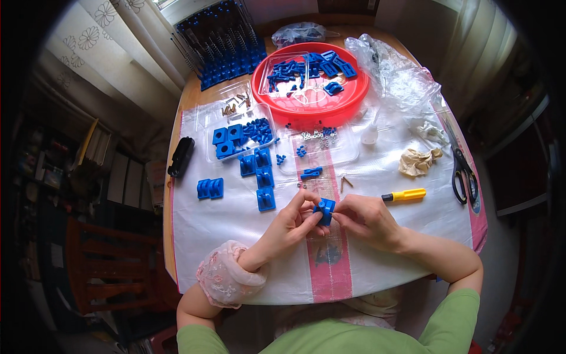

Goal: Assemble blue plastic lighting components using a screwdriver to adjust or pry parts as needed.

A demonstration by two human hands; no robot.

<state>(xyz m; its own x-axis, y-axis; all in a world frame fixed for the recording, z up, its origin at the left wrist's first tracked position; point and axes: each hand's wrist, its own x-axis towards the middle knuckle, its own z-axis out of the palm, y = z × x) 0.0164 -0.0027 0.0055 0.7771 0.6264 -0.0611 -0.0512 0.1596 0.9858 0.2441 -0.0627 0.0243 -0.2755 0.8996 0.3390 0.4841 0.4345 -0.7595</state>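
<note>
Head view: we note a blue plastic block [326, 207], square-edged with a round boss, above the pink-striped sheet [236, 227]. Our left hand [295, 219] pinches it between thumb and fingers; our right hand [369, 217] bunches its fingertips at the right edge, hold unclear to us. Beyond: yellow-handled screwdriver [408, 194], crumpled tan paper [418, 161], clear plastic tray [348, 151], glossy round red basin [333, 112].
</note>
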